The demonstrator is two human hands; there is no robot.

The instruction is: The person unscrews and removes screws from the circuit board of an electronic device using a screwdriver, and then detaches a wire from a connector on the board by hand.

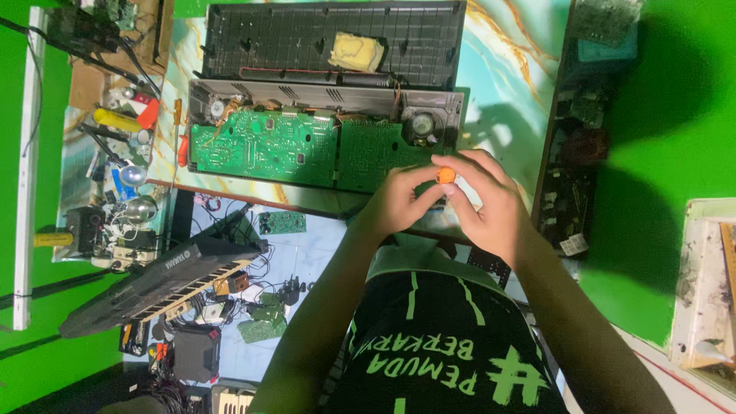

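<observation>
Both my left hand (399,201) and right hand (483,203) pinch the small orange part (445,175); opened keyboard's green circuit boards (264,146) lie exposed, not yet reassembled.

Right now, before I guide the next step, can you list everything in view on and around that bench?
Green circuit boards: two, side by side in the opened grey case, bench centre.
Dark ribbed back cover: one, lying beyond the boards.
Yellowish pad: one, on the cover.
Round speakers: two, at the case's ends.
Orange-handled screwdriver: one, left of the boards.
Yellow tubes and small tools: several, far left.
Black keyboard: one, on the floor, lower left.
Small orange piece: one, pinched between both hands' fingers.
Left hand: on the piece.
Right hand: on the piece.
</observation>
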